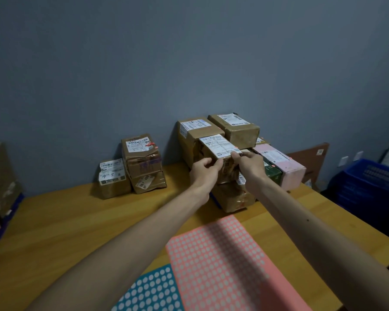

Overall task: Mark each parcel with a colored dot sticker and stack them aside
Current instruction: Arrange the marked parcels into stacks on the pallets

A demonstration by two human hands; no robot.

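A small brown parcel (pixel 220 147) with a white label on top sits on another taped brown parcel (pixel 233 198), in front of a pile of parcels. My left hand (pixel 203 170) grips its near left corner. My right hand (pixel 248 163) holds its near right corner, fingers curled at the label's edge. A pink sticker sheet (pixel 220 261) with many dots peeled off lies on the wooden table (pixel 76 221) near me. A blue sticker sheet (pixel 152 292) lies to its left.
Two small stacks of brown parcels (pixel 142 162) stand at the wall to the left. Larger brown boxes (pixel 236 129), a pink box (pixel 283 164) and a green box (pixel 273 173) form the pile behind. Blue crates (pixel 368 182) stand at the right.
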